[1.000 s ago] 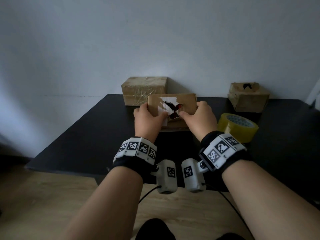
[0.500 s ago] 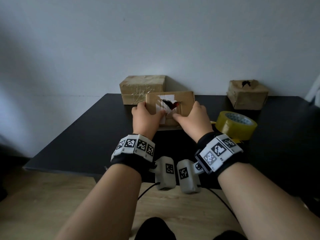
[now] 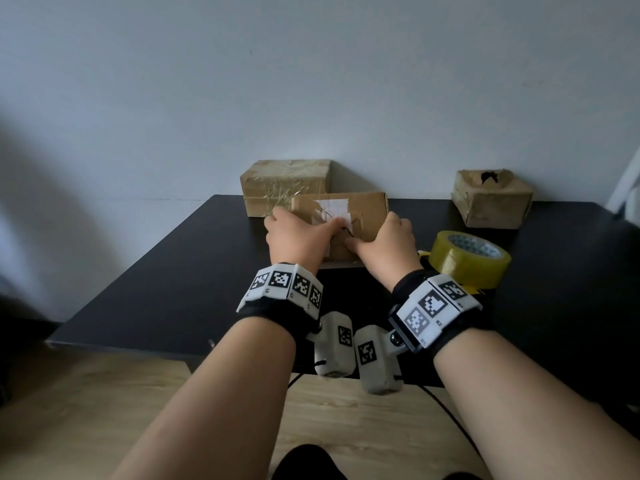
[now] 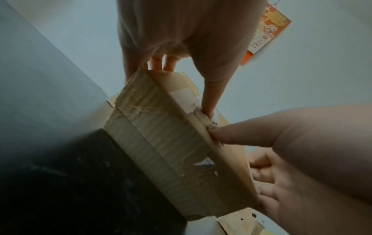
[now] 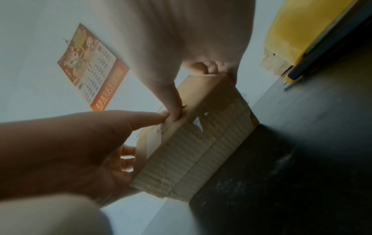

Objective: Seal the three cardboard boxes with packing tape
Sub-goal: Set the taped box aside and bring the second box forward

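Observation:
A small cardboard box (image 3: 370, 211) with a white label lies mid-table on the black table (image 3: 173, 271). My left hand (image 3: 301, 233) grips its left end and my right hand (image 3: 384, 240) its right end. Both thumbs press the top flaps together at the middle seam, and the fingers curl round the far side. The left wrist view shows the box's torn front side (image 4: 161, 143); the right wrist view shows the same box (image 5: 201, 143). A roll of yellow packing tape (image 3: 469, 258) lies just right of my right wrist.
A tape-wrapped box (image 3: 284, 185) stands at the back behind the held one. Another box (image 3: 491, 199) with a dark hole on top sits back right. A dark cutter with a yellow tip (image 5: 302, 70) lies beside the tape roll. A calendar (image 5: 90, 68) hangs on the wall.
The dark gap between the top flaps has closed as both thumbs slid inward and pressed down. The box stays where it was.

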Motion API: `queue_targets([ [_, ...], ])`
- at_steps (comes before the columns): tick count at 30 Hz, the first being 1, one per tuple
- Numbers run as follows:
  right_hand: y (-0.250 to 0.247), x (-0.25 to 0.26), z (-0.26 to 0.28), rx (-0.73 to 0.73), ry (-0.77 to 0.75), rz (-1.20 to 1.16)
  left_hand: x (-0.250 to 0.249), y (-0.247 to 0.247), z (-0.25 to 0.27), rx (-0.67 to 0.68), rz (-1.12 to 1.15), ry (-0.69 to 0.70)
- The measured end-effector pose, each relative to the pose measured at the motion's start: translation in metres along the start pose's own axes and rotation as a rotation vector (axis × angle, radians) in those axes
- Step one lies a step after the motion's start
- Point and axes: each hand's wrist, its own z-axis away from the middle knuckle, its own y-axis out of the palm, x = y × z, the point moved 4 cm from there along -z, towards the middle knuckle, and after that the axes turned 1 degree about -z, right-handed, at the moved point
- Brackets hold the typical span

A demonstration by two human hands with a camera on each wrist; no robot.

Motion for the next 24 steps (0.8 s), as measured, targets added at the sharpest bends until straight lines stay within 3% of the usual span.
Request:
queue_targets([
  [8,-0.003,-0.001,-0.002,0.023,0.021,-0.026,0.001,0.003,-0.007,-0.009,-0.084,0.053],
  [15,-0.007,0.003,-0.016,0.088,0.071,0.015,0.0,0.011,-0.029,0.169,-0.039,0.064],
  [20,-0.005,-0.008,-0.024,0.147,0.111,0.006,-0.01,0.023,-0.035,0.296,-0.306,0.213],
  [24,-0.004,-0.019,-0.032,0.119,0.13,-0.029,-0.019,0.041,-0.023,0.375,-0.696,0.387],
])
